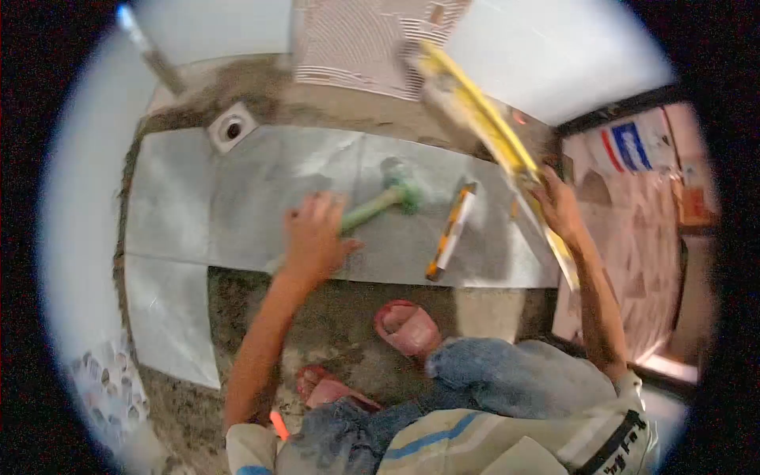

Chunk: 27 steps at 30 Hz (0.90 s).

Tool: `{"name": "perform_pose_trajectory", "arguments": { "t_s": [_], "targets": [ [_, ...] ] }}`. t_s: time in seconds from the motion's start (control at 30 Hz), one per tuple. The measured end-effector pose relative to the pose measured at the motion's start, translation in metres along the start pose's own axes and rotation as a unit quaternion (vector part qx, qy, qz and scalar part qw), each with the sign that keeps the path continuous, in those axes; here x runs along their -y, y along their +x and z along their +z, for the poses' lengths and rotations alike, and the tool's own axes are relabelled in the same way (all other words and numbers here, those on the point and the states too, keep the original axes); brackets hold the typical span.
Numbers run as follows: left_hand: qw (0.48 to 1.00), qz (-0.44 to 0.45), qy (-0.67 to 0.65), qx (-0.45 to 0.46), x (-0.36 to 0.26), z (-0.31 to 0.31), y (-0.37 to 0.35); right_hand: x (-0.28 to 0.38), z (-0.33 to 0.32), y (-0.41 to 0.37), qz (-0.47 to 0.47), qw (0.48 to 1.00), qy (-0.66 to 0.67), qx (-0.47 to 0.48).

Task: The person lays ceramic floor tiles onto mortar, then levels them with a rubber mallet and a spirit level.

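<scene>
My left hand (313, 237) reaches over the tiles with its fingers stretched out and thumb apart. Its palm covers part of the handle of a green mallet (405, 194), whose head rests on the grey tiles (277, 178). My right hand (556, 204) is wrapped round a long yellow spirit level (507, 138), tilted and somewhat blurred. The level's far end overlaps the ridged adhesive at the wall. A shorter yellow-and-white spirit level (453, 231) lies on the tiles between both hands.
A square floor drain (232, 128) sits by the back left tile. Adhesive with comb lines (348, 43) covers part of the back wall. Bare rough floor (253, 309) borders the tiles near my pink slippers (408, 328). A printed sack or box (633, 146) is at right.
</scene>
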<state>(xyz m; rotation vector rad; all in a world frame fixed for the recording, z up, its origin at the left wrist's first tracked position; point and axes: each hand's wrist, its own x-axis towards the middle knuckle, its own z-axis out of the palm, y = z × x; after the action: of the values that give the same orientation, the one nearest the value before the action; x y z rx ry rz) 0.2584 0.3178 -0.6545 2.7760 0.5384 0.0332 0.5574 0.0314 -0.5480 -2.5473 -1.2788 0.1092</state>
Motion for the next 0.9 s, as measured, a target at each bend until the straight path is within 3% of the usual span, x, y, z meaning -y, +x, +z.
{"name": "perform_pose_trajectory", "arguments": {
  "t_s": [0.03, 0.07, 0.1, 0.13, 0.17, 0.2, 0.3, 0.33, 0.37, 0.43, 0.47, 0.53, 0.57, 0.6, 0.67, 0.7, 0.73, 0.8, 0.83, 0.9],
  "targets": [
    [1.000, -0.001, -0.007, -0.006, 0.000, 0.007, -0.003, -0.024, 0.017, -0.005, 0.117, 0.951, 0.284, -0.016],
    [1.000, -0.003, -0.012, -0.012, -0.002, 0.012, -0.004, -0.043, 0.032, -0.009, 0.229, 0.810, 0.539, -0.018],
    [1.000, -0.015, -0.016, 0.006, -0.005, 0.011, -0.003, -0.038, 0.023, -0.021, 0.153, 0.960, 0.233, -0.006],
    [0.999, -0.029, -0.022, 0.022, -0.011, 0.011, -0.001, -0.019, 0.008, -0.013, 0.192, 0.946, 0.253, 0.067],
    [0.998, -0.033, -0.032, 0.043, -0.011, 0.017, 0.004, -0.054, 0.014, -0.017, 0.123, 0.972, 0.189, 0.070],
    [0.996, -0.050, -0.037, 0.061, -0.009, 0.029, 0.007, -0.093, 0.035, -0.037, 0.220, 0.918, 0.322, 0.072],
    [0.997, -0.038, -0.030, 0.052, -0.004, 0.078, 0.014, -0.105, 0.035, -0.020, 0.113, 0.933, 0.328, 0.092],
    [0.998, -0.033, -0.059, -0.009, -0.003, 0.081, 0.010, -0.110, 0.034, -0.012, 0.088, 0.940, 0.318, 0.083],
    [0.997, -0.053, -0.054, -0.009, -0.006, 0.083, 0.013, -0.123, 0.036, -0.003, 0.075, 0.948, 0.301, 0.065],
    [0.995, -0.063, -0.075, -0.004, -0.012, 0.077, 0.016, -0.200, 0.081, 0.021, -0.037, 0.988, 0.147, 0.022],
    [0.995, -0.074, -0.072, -0.009, -0.017, 0.078, 0.012, -0.218, 0.100, 0.032, -0.049, 0.987, 0.151, 0.025],
    [0.997, -0.076, -0.007, -0.021, -0.021, 0.077, 0.010, -0.228, 0.119, 0.055, 0.005, 0.891, 0.445, 0.087],
    [0.996, -0.083, -0.005, -0.028, -0.024, 0.076, 0.006, -0.168, 0.108, 0.061, -0.145, 0.941, 0.298, 0.073],
    [0.996, -0.084, 0.006, -0.034, -0.025, 0.075, 0.001, -0.118, 0.106, 0.074, -0.158, 0.938, 0.300, 0.071],
    [0.994, -0.094, 0.023, -0.048, -0.028, 0.079, -0.009, -0.051, 0.106, 0.094, -0.080, 0.914, 0.352, 0.185],
    [0.989, -0.082, 0.043, -0.116, -0.029, 0.081, -0.017, -0.024, 0.105, 0.098, -0.119, 0.915, 0.341, 0.182],
    [0.979, -0.067, 0.062, -0.180, -0.032, 0.081, -0.027, -0.009, 0.109, 0.106, -0.125, 0.915, 0.338, 0.183],
    [0.972, -0.065, 0.060, -0.218, -0.038, 0.071, -0.063, 0.017, 0.128, 0.119, -0.154, 0.962, 0.159, 0.158],
    [0.964, -0.060, 0.057, -0.251, -0.038, 0.066, -0.086, 0.028, 0.141, 0.122, -0.202, 0.957, 0.172, 0.116],
    [0.963, -0.085, 0.007, -0.257, -0.035, 0.063, -0.135, 0.004, 0.186, 0.144, -0.189, 0.956, 0.182, 0.131]
  ]
}}
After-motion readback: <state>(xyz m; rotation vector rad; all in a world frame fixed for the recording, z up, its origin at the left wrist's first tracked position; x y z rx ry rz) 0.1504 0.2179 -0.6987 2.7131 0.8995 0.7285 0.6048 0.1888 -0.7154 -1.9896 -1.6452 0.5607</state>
